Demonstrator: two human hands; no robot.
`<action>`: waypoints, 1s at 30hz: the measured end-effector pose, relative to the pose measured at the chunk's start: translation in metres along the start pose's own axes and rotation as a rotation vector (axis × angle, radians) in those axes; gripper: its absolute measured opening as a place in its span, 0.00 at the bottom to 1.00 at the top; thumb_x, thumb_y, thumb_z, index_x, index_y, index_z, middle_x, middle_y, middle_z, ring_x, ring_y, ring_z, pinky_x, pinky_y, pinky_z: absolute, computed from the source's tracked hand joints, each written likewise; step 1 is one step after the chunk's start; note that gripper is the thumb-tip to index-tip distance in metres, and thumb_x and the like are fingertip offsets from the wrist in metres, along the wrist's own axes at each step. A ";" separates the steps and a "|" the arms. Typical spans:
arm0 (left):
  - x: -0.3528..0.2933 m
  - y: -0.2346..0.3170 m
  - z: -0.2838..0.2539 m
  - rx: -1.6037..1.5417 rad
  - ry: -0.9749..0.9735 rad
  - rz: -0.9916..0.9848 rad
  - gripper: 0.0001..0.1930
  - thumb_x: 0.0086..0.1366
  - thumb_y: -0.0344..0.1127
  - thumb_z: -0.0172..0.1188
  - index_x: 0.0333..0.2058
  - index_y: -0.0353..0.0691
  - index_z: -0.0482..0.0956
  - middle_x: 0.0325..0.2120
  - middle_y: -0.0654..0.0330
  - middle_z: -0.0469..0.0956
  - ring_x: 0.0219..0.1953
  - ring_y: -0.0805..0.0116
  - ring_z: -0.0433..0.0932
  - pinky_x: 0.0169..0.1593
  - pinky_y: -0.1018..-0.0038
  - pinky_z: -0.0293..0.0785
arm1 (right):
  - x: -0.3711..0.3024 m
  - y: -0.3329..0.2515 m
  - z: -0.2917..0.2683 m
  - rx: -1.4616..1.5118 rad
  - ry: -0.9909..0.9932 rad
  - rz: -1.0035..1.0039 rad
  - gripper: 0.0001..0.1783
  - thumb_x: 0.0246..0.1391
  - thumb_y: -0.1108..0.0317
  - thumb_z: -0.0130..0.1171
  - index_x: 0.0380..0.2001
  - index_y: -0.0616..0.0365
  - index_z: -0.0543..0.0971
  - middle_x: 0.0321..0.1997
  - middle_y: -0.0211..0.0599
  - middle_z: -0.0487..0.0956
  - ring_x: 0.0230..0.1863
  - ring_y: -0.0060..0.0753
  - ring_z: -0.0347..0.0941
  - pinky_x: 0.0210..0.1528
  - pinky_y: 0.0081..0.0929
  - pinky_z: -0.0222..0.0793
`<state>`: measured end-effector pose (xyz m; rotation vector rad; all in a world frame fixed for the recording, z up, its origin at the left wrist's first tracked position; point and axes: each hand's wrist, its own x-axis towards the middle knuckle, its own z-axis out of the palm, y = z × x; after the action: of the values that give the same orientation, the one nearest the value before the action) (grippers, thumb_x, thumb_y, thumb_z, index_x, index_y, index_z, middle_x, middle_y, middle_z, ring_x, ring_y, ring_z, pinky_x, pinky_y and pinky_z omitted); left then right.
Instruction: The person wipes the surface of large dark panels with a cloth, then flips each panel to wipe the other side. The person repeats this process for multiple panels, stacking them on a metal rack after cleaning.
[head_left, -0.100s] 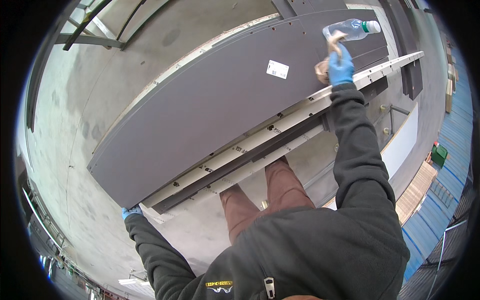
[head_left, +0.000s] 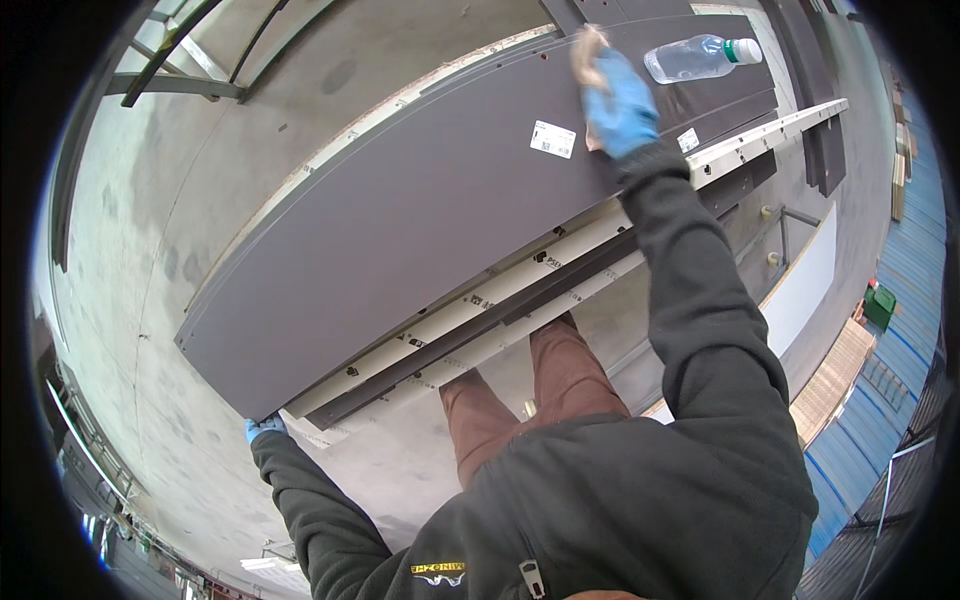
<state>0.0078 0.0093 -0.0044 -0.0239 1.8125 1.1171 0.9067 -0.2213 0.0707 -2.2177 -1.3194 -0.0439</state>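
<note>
Cloth (head_left: 588, 50) gripped in right hand (head_left: 622, 108), left hand (head_left: 265, 427) at corner of grey panel (head_left: 420, 230), grip unclear

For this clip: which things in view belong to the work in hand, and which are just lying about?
Apparently in use:
beige rag, in the right hand
dark gray panel, one corner at the left hand

Apparently lying about:
clear bottle, on its side, untouched
green container, off to the right
</note>
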 end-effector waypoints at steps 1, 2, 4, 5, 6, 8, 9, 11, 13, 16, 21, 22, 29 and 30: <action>0.002 -0.003 0.003 0.036 -0.073 -0.028 0.23 0.79 0.44 0.46 0.62 0.35 0.75 0.63 0.48 0.76 0.66 0.49 0.72 0.72 0.49 0.68 | -0.002 -0.003 0.019 -0.378 0.119 -0.125 0.26 0.68 0.52 0.52 0.60 0.57 0.77 0.59 0.50 0.79 0.59 0.50 0.78 0.58 0.45 0.76; -0.001 0.004 -0.006 0.063 -0.046 -0.044 0.23 0.78 0.44 0.47 0.61 0.34 0.76 0.63 0.49 0.77 0.65 0.49 0.73 0.71 0.51 0.68 | -0.006 -0.008 0.040 -0.709 0.216 -0.177 0.27 0.65 0.51 0.54 0.60 0.56 0.78 0.58 0.49 0.80 0.60 0.53 0.78 0.58 0.45 0.76; 0.004 -0.005 -0.020 0.125 -0.143 -0.008 0.24 0.79 0.44 0.45 0.65 0.35 0.72 0.67 0.49 0.72 0.69 0.53 0.68 0.73 0.55 0.65 | 0.004 0.003 0.055 -0.474 0.162 -0.108 0.23 0.65 0.55 0.53 0.56 0.57 0.80 0.56 0.51 0.80 0.59 0.54 0.77 0.59 0.46 0.74; 0.011 0.002 -0.021 0.089 -0.216 -0.080 0.20 0.80 0.40 0.44 0.61 0.36 0.75 0.65 0.52 0.74 0.66 0.56 0.72 0.69 0.55 0.69 | 0.016 0.015 0.051 -0.360 0.106 -0.137 0.22 0.64 0.57 0.52 0.54 0.57 0.81 0.55 0.52 0.81 0.58 0.54 0.77 0.59 0.47 0.74; 0.007 0.004 -0.037 0.116 -0.252 -0.085 0.20 0.80 0.41 0.44 0.62 0.39 0.74 0.67 0.53 0.72 0.67 0.56 0.70 0.71 0.58 0.66 | 0.024 0.027 0.044 -0.277 0.074 -0.108 0.20 0.64 0.59 0.51 0.52 0.57 0.81 0.54 0.53 0.81 0.57 0.55 0.77 0.60 0.48 0.73; 0.007 0.000 -0.040 0.008 -0.274 -0.120 0.24 0.81 0.47 0.42 0.67 0.45 0.70 0.72 0.59 0.67 0.73 0.59 0.64 0.75 0.57 0.60 | 0.037 0.046 0.034 -0.233 -0.166 0.376 0.21 0.64 0.58 0.51 0.53 0.59 0.80 0.56 0.54 0.80 0.59 0.58 0.74 0.64 0.49 0.69; 0.003 -0.002 -0.039 -0.014 -0.213 -0.104 0.24 0.79 0.49 0.49 0.67 0.45 0.71 0.71 0.58 0.68 0.72 0.56 0.65 0.74 0.53 0.62 | 0.034 0.046 0.041 -0.374 -0.088 0.251 0.24 0.64 0.55 0.52 0.56 0.59 0.79 0.60 0.54 0.78 0.62 0.58 0.72 0.67 0.50 0.66; -0.019 0.002 -0.041 -0.042 -0.116 -0.081 0.28 0.74 0.53 0.59 0.66 0.46 0.71 0.69 0.57 0.70 0.71 0.51 0.67 0.72 0.49 0.65 | 0.012 0.028 0.058 -0.655 0.024 0.154 0.30 0.65 0.51 0.51 0.63 0.59 0.76 0.68 0.54 0.74 0.69 0.58 0.68 0.74 0.51 0.58; -0.028 -0.006 -0.037 -0.069 -0.084 -0.118 0.31 0.71 0.55 0.64 0.64 0.43 0.72 0.69 0.54 0.69 0.71 0.48 0.66 0.74 0.48 0.64 | 0.009 -0.014 0.089 -0.836 -0.008 0.179 0.35 0.68 0.48 0.46 0.69 0.59 0.72 0.76 0.52 0.66 0.76 0.55 0.61 0.80 0.53 0.47; -0.039 -0.003 -0.035 -0.120 -0.158 -0.190 0.32 0.70 0.55 0.65 0.64 0.40 0.71 0.70 0.53 0.68 0.71 0.46 0.66 0.72 0.46 0.66 | 0.008 -0.132 0.125 -0.513 0.000 -0.060 0.29 0.69 0.54 0.50 0.68 0.53 0.74 0.70 0.50 0.74 0.73 0.57 0.65 0.77 0.53 0.55; -0.046 -0.002 -0.038 -0.188 -0.282 -0.315 0.28 0.69 0.52 0.68 0.60 0.42 0.75 0.66 0.54 0.73 0.67 0.48 0.72 0.65 0.48 0.74 | -0.037 -0.373 0.207 -0.275 0.023 -0.314 0.19 0.66 0.57 0.55 0.57 0.50 0.80 0.52 0.41 0.78 0.68 0.57 0.65 0.73 0.76 0.46; -0.050 -0.005 -0.037 -0.210 -0.253 -0.349 0.28 0.69 0.52 0.68 0.60 0.42 0.75 0.66 0.55 0.73 0.66 0.48 0.72 0.64 0.48 0.75 | -0.043 -0.419 0.225 -0.228 0.013 -0.334 0.19 0.66 0.56 0.55 0.56 0.49 0.80 0.51 0.42 0.77 0.69 0.58 0.64 0.74 0.79 0.43; -0.055 -0.011 -0.036 -0.171 -0.324 -0.249 0.38 0.73 0.55 0.62 0.71 0.38 0.62 0.73 0.46 0.61 0.74 0.41 0.60 0.73 0.45 0.61 | -0.100 -0.674 0.306 -0.136 -0.492 -0.691 0.35 0.69 0.62 0.46 0.75 0.65 0.60 0.82 0.55 0.56 0.83 0.59 0.47 0.83 0.58 0.33; -0.053 -0.012 -0.036 -0.202 -0.334 -0.267 0.37 0.73 0.56 0.62 0.71 0.39 0.63 0.72 0.46 0.62 0.74 0.41 0.60 0.73 0.45 0.62 | -0.110 -0.698 0.314 -0.125 -0.576 -0.753 0.34 0.69 0.64 0.46 0.75 0.64 0.60 0.82 0.55 0.57 0.83 0.58 0.48 0.83 0.56 0.35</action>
<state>0.0153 -0.0455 0.0305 -0.1829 1.3528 1.0391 0.2006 0.0936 0.0796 -1.7513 -2.4640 0.2570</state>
